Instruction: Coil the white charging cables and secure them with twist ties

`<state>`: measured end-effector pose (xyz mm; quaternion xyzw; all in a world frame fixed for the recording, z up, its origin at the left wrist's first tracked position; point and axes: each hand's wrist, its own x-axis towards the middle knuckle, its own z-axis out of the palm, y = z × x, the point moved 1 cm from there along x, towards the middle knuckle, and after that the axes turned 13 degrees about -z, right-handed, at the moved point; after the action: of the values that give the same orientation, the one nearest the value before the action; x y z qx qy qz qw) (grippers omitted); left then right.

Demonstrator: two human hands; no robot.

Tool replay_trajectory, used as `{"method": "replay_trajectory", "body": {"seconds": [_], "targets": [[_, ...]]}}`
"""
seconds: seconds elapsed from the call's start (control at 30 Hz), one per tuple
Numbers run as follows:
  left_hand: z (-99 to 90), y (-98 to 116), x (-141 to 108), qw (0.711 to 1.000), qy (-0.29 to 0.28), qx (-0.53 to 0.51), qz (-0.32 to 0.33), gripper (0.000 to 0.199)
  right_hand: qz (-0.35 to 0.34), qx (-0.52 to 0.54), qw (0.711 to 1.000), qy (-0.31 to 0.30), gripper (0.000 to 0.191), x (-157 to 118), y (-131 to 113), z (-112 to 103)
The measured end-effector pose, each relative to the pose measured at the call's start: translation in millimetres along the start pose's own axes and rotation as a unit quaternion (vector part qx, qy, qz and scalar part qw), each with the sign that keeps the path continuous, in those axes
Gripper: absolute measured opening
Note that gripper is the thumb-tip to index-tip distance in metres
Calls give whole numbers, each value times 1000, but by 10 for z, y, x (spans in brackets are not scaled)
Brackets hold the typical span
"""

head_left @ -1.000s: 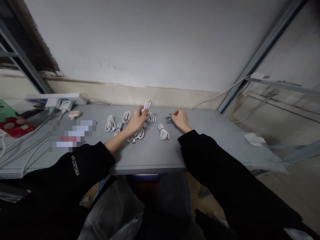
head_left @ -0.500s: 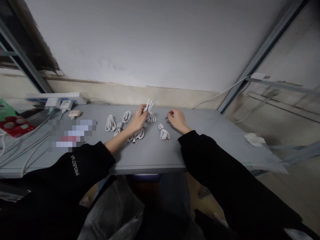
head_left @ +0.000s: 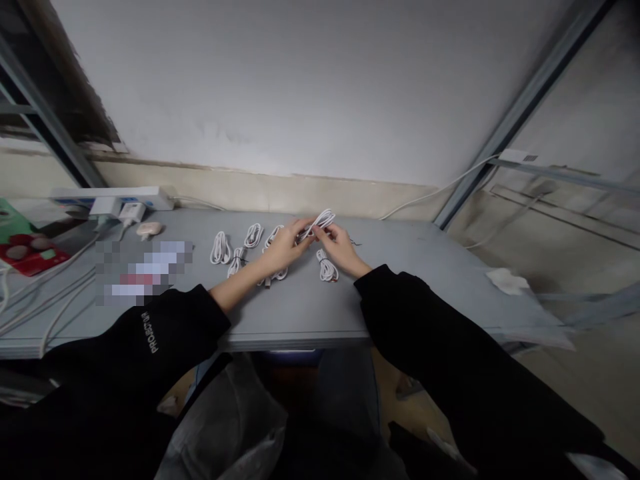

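Observation:
A coiled white cable (head_left: 324, 219) is held up above the table, pointing up and to the right. My left hand (head_left: 289, 245) is closed around its lower left part. Beside it, my right hand (head_left: 343, 250) has its thumb and fingers pinched against the coil; whether a thin tie is also between them is hidden. Just right of that hand lies a thin black tie (head_left: 355, 242). Below the hands rests a tied white cable bundle (head_left: 327, 265) with a reddish plug end. More coiled white cables (head_left: 221, 248) lie left of and partly behind my left forearm.
A white power strip (head_left: 150, 195) with plugged-in chargers stands at the back left, near a pale pink case (head_left: 149, 230). Loose cords and a red and green item (head_left: 30, 250) lie at the left. White crumpled paper (head_left: 507, 281) is at the right; metal posts frame the grey table (head_left: 300, 320).
My right hand has moved left from the black ties on the table to the coiled cable. My left hand has shifted right, bringing the coil to meet it.

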<state>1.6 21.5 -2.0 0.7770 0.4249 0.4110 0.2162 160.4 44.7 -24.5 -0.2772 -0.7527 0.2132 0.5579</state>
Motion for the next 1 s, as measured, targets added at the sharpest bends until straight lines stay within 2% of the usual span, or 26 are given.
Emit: {"method": "replay_trajectory", "body": {"seconds": [0.13, 0.3, 0.43, 0.57, 0.67, 0.77, 0.87, 1.0], "targets": [[21, -18, 3, 1000, -11, 2, -8, 46, 22, 75, 997, 27, 41, 45, 68, -7], [24, -13, 2, 999, -16, 8, -37, 53, 47, 89, 993, 65, 44, 92, 148, -64], [18, -35, 0, 998, -3, 32, -62, 50, 36, 32, 993, 104, 44, 134, 249, -135], [4, -70, -2, 993, 51, 66, -86, 42, 5, -48, 991, 126, 42, 170, 348, -214], [-10, -91, -2, 987, 78, 82, -111, 39, 21, -97, 990, 96, 36, 180, 417, -250], [-18, -111, 1, 983, 86, 99, -130, 36, 60, -130, 989, 32, 32, 170, 475, -258], [-17, -135, 10, 981, 59, 124, -135, 30, 86, -168, 982, -18, 29, 147, 505, -253], [-14, -152, 18, 981, 29, 146, -125, 24, 89, -193, 976, -45, 29, 122, 492, -254]]}}
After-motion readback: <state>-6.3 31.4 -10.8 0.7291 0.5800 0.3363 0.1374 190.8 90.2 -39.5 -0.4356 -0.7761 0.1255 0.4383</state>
